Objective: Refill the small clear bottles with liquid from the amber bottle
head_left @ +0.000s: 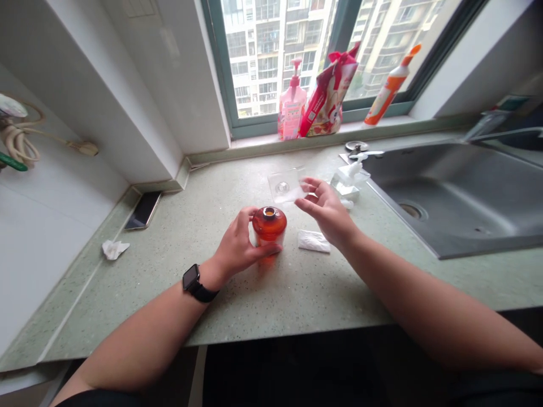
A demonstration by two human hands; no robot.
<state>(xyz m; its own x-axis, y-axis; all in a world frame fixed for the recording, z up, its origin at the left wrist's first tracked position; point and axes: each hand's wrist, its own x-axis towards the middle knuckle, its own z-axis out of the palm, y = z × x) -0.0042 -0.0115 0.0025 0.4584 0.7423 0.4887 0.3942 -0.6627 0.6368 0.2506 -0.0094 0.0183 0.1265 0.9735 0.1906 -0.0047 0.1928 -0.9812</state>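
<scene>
My left hand, with a black watch on the wrist, is wrapped round an amber bottle that stands upright on the counter, its neck uncapped. Just behind and to the right, my right hand pinches the edge of a clear square plastic plate with a round mark in its middle. That plate is held tilted above the counter, apart from the bottle. Below my right hand lies a folded white tissue. A clear bottle with a white pump is beyond the right fingers.
On the right is a steel sink. Along the windowsill stand a pink pump bottle, a red bag and an orange-and-white bottle. A phone and a crumpled tissue lie on the counter at left.
</scene>
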